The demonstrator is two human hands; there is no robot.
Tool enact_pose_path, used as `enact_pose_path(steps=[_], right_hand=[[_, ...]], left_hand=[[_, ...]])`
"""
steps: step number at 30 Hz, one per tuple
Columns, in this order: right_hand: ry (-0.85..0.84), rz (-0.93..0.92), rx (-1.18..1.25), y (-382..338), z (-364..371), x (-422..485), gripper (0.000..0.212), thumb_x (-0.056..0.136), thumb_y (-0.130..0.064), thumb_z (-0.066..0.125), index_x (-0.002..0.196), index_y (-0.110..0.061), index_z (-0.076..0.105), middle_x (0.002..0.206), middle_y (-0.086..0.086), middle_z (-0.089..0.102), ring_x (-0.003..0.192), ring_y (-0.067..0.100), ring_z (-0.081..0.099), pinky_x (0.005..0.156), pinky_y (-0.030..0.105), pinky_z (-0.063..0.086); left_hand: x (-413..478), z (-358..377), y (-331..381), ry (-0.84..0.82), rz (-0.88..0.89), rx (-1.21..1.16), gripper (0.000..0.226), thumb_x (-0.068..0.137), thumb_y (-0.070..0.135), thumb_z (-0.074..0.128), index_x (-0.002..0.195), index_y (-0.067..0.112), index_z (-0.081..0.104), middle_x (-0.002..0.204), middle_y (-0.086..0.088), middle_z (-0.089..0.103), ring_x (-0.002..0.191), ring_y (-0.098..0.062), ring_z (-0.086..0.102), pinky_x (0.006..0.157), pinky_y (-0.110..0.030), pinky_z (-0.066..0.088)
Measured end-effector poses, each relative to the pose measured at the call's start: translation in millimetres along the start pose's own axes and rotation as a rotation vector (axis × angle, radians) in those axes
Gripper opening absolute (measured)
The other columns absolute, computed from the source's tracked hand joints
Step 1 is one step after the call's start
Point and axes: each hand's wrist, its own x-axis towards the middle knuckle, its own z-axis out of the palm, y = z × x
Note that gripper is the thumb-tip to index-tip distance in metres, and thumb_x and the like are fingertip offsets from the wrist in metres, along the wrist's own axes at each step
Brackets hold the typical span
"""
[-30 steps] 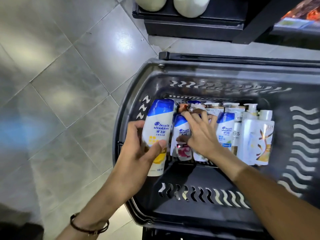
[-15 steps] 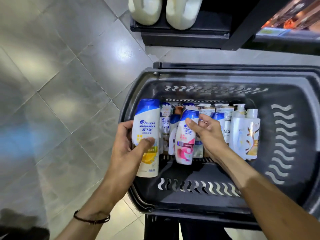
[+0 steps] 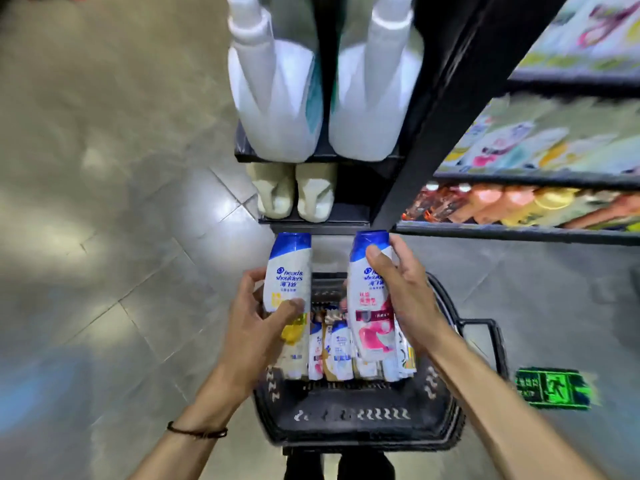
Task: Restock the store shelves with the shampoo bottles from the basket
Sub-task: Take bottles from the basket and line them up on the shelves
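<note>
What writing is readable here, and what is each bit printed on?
"head & shoulders": yellow-labelled bottle in the left hand.
"head & shoulders", partly covered: pink-labelled bottle in the right hand.
Too blurred or small: green floor sign, bottles in the basket, shelf goods.

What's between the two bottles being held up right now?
In the head view, open air separates the yellow-label bottle and the pink-label bottle; through the gap show only the basket rim and the bottles left in it, lower down.
</note>
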Motion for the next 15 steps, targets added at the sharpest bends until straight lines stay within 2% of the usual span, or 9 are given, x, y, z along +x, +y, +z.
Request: enact_pose_path(steps=[2, 3, 5, 8, 9, 10, 12, 13, 15], right_hand=[[0.016, -0.137, 0.022, -66.9, 5.2, -16.3, 0.029, 0.096, -0.046, 0.064, 0.113, -0.023, 0.06, 0.083, 0.012, 0.068, 0.07, 0.026, 0.065, 0.064, 0.039, 0.057], [0.019, -0.183, 0.055, -101.7, 9.4, -26.0, 0.023, 0.098, -0.04, 0.063, 0.109, -0.02, 0.06, 0.079, 0.011, 0.064, 0.066, 0.026, 0.063, 0.061, 0.039, 0.056], [-0.009, -0.232, 0.139, -169.0, 17.4, -47.1, 0.02, 0.098, -0.034, 0.062, 0.107, -0.017, 0.059, 0.073, 0.014, 0.061, 0.06, 0.029, 0.062, 0.057, 0.047, 0.059], [-0.016, -0.312, 0.191, -263.1, 28.4, -83.1, 0.016, 0.096, -0.036, 0.063, 0.101, -0.021, 0.061, 0.075, 0.022, 0.058, 0.067, 0.038, 0.061, 0.062, 0.071, 0.054], [-0.002, -0.353, 0.183, -292.8, 31.2, -96.9, 0.015, 0.096, -0.037, 0.063, 0.094, -0.022, 0.062, 0.074, 0.021, 0.057, 0.068, 0.038, 0.059, 0.063, 0.074, 0.051], [0.019, -0.397, 0.17, -321.5, 33.5, -110.7, 0.017, 0.097, -0.037, 0.062, 0.086, -0.024, 0.063, 0.071, 0.016, 0.058, 0.065, 0.033, 0.059, 0.061, 0.068, 0.053], [0.064, -0.488, 0.148, -373.6, 35.8, -135.9, 0.029, 0.102, -0.032, 0.059, 0.073, -0.028, 0.06, 0.06, 0.001, 0.06, 0.05, 0.019, 0.06, 0.051, 0.034, 0.055], [0.086, -0.526, 0.137, -398.0, 36.0, -148.2, 0.032, 0.102, -0.031, 0.059, 0.071, -0.026, 0.057, 0.056, -0.003, 0.059, 0.045, 0.012, 0.058, 0.046, 0.023, 0.05], [0.134, -0.585, 0.095, -443.4, 35.8, -175.1, 0.033, 0.099, -0.037, 0.063, 0.07, -0.024, 0.052, 0.058, 0.001, 0.053, 0.047, 0.017, 0.056, 0.046, 0.025, 0.049]], left_hand=[[-13.5, 6.1, 55.5, -0.055, 0.07, 0.008, 0.044, 0.078, 0.011, 0.078, 0.113, 0.02, 0.054, 0.093, -0.008, 0.077, 0.07, -0.018, 0.073, 0.055, -0.027, 0.056], [-20.8, 9.3, 84.4, -0.067, 0.11, 0.011, 0.042, 0.081, 0.006, 0.078, 0.112, 0.019, 0.053, 0.089, -0.007, 0.076, 0.066, -0.017, 0.072, 0.051, -0.026, 0.054], [-38.2, 17.9, 143.0, -0.087, 0.19, -0.013, 0.041, 0.079, 0.003, 0.076, 0.109, 0.016, 0.051, 0.078, -0.004, 0.074, 0.055, -0.014, 0.066, 0.042, -0.023, 0.049], [-69.0, 31.7, 231.4, -0.122, 0.289, -0.13, 0.045, 0.068, 0.012, 0.069, 0.108, 0.012, 0.049, 0.077, -0.003, 0.072, 0.056, -0.016, 0.064, 0.046, -0.027, 0.051], [-80.8, 36.1, 259.5, -0.142, 0.336, -0.151, 0.046, 0.067, 0.015, 0.07, 0.108, 0.011, 0.05, 0.078, -0.001, 0.072, 0.057, -0.015, 0.065, 0.048, -0.027, 0.052], [-92.7, 41.0, 287.0, -0.166, 0.384, -0.178, 0.048, 0.067, 0.02, 0.074, 0.108, 0.011, 0.05, 0.08, 0.0, 0.072, 0.059, -0.015, 0.066, 0.05, -0.028, 0.054], [-117.6, 51.9, 338.8, -0.208, 0.453, -0.235, 0.056, 0.067, 0.033, 0.079, 0.109, 0.01, 0.05, 0.084, -0.004, 0.073, 0.062, -0.019, 0.068, 0.053, -0.032, 0.056], [-129.6, 57.1, 362.8, -0.216, 0.483, -0.254, 0.057, 0.068, 0.037, 0.08, 0.108, 0.01, 0.052, 0.084, -0.007, 0.073, 0.062, -0.02, 0.067, 0.052, -0.034, 0.056], [-153.6, 67.6, 406.2, -0.233, 0.555, -0.28, 0.047, 0.074, 0.036, 0.08, 0.106, 0.01, 0.056, 0.08, -0.012, 0.07, 0.057, -0.022, 0.065, 0.049, -0.034, 0.054]])
